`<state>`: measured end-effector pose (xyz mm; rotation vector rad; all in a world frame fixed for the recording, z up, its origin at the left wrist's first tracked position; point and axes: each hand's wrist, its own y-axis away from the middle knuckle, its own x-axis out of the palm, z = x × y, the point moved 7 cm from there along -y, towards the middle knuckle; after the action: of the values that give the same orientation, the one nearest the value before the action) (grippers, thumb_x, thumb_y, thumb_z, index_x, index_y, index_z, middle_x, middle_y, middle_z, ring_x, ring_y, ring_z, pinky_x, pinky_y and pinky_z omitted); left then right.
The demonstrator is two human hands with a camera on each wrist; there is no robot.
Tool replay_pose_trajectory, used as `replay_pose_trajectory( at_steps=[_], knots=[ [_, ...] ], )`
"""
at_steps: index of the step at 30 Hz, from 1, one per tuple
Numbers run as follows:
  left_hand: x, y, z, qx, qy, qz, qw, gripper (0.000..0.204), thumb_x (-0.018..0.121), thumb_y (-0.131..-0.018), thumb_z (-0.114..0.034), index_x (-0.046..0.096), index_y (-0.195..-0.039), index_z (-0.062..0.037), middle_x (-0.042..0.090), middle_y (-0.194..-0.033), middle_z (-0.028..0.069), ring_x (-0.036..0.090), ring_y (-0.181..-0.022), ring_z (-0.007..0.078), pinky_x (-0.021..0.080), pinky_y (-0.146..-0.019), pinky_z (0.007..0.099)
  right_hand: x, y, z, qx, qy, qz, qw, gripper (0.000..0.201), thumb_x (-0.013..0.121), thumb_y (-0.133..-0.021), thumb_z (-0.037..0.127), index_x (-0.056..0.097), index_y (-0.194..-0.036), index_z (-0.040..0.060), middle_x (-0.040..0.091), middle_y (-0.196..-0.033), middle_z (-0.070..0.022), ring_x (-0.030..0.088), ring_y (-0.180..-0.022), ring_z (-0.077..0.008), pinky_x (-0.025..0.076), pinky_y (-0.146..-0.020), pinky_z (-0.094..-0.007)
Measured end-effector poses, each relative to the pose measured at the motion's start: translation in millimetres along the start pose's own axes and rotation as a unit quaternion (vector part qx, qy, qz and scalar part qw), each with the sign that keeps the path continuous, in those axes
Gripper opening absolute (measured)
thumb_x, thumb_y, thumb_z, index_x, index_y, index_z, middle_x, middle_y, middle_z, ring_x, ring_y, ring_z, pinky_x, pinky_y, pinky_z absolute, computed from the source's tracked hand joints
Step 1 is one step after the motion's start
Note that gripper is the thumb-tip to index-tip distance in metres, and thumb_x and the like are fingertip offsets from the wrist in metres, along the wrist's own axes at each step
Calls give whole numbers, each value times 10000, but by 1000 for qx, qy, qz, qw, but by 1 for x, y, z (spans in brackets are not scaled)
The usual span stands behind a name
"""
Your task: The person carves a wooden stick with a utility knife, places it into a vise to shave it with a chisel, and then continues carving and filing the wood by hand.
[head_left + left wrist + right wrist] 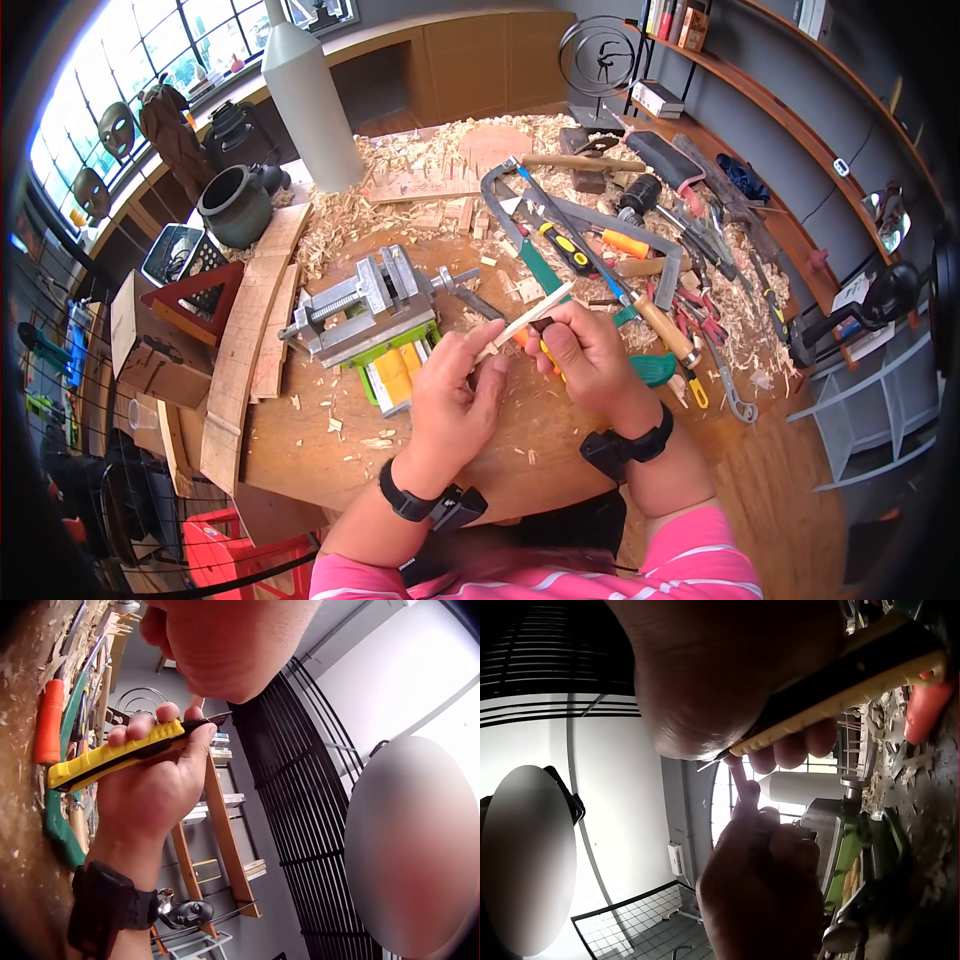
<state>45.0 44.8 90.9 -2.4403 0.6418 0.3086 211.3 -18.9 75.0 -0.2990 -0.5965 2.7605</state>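
Observation:
In the head view my left hand (452, 392) pinches a slim pale wood stick (530, 314) that slants up to the right. My right hand (592, 362) grips a yellow and black utility knife (112, 757), its blade (219, 718) against or very near the stick; the exact contact is hidden by fingers. The left wrist view shows the right hand's fingers curled round the knife handle. In the right wrist view the left hand (761, 892) lies beyond the knife (840, 697), its fingertips close to the blade tip.
A metal vise (370, 300) stands left of the hands, with a yellow and green block (397, 372) beside it. Saws, a wooden-handled tool (665, 328) and pliers (700, 320) lie to the right. Shavings cover the table's back; long boards (250, 340) lie at left.

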Motion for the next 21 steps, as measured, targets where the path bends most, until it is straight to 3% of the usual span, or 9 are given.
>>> replay_pose_trajectory(
  at_steps=[5,7,8,10,11,13,15,17,21],
  knots=[
    [2,2,-4,24,24,20,999,344,632,-997,22,669,-1339,11,607,-868,65,586,-768,164,463,-671,310,1,1,-7,10,9,-9,1000,252,582,-1114,245,661,-1050,14,721,-854,-36,650,-689,-83,526,-621,-254],
    [3,3,2,-17,60,18,998,325,703,-965,-3,708,-1290,-28,665,-886,118,607,-675,242,484,-615,338,2,0,-7,6,17,-13,1000,256,581,-1115,247,665,-1053,14,720,-853,-37,649,-689,-84,527,-622,-255],
    [3,4,4,-16,63,16,998,325,703,-965,-3,708,-1290,-28,665,-886,118,607,-675,242,484,-615,338,0,0,-7,2,18,-26,999,262,575,-1119,248,665,-1058,10,720,-854,-42,646,-689,-88,529,-623,-257],
    [6,6,8,-14,76,24,997,303,632,-1042,-21,665,-1341,13,711,-942,60,624,-748,94,501,-659,255,-1,-1,-7,-3,23,-38,999,267,569,-1122,248,666,-1063,5,719,-856,-47,644,-688,-91,531,-625,-258],
    [5,7,8,-13,79,22,997,303,632,-1042,-21,665,-1341,13,711,-942,60,624,-748,94,501,-659,255,-4,-2,-8,7,5,-55,998,273,557,-1128,255,652,-1072,6,711,-867,-48,640,-689,-96,530,-627,-258],
    [4,8,12,-41,75,4,996,284,712,-977,-41,714,-1260,-17,750,-976,156,715,-790,239,547,-678,329,-10,-2,-9,18,-6,-72,997,278,545,-1134,263,638,-1081,6,704,-879,-49,635,-689,-100,529,-628,-258],
    [4,9,18,-46,90,1,995,274,718,-974,-43,717,-1246,-15,750,-954,148,715,-780,235,548,-672,330,-25,-2,-12,36,-75,-138,987,290,509,-1147,289,605,-1101,20,685,-912,-49,627,-691,-104,527,-631,-256],
    [4,10,19,-77,122,-8,990,243,733,-965,-44,726,-1206,-14,756,-918,132,719,-756,234,550,-655,328,-36,-7,-9,28,-75,-141,987,312,477,-1156,314,583,-1105,24,673,-922,-67,628,-689,-121,534,-621,-271],
    [2,7,15,-52,112,0,992,225,738,-966,-48,728,-1190,-20,746,-902,127,714,-722,232,539,-627,326,-38,-7,-11,60,-97,-115,987,290,472,-1148,296,562,-1153,20,660,-948,-102,638,-701,-156,552,-628,-299]
  ],
)
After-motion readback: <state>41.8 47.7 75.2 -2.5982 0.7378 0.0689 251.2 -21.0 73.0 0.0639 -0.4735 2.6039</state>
